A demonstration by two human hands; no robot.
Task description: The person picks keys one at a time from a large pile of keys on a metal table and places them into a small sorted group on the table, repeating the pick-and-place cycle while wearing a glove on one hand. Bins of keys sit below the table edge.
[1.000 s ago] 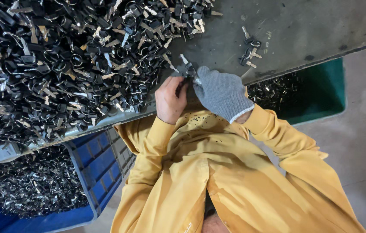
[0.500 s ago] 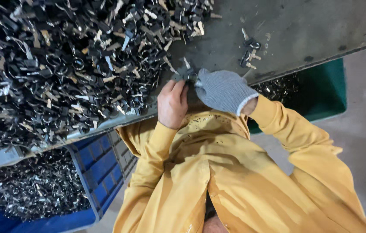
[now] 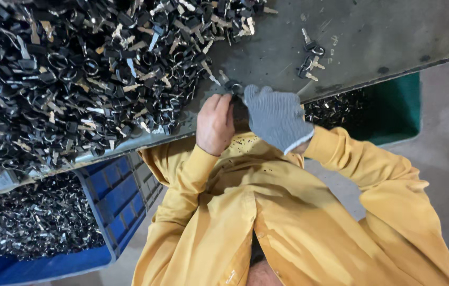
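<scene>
While the bare left hand [image 3: 215, 123] and gloved right hand [image 3: 276, 116] pinch fingers around a black-headed key [image 3: 233, 87] at the desk [image 3: 383, 32] edge, the key heap [image 3: 76, 69] sits within reach at ten o'clock.

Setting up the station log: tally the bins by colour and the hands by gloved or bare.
Blue bin: 1
Green bin: 1
Gloved right hand: 1
Bare left hand: 1
Total: 4

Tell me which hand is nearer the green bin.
Right. The gloved right hand sits just left of the green bin, over the table edge; the bare left hand is beside it, farther from the bin.
</scene>
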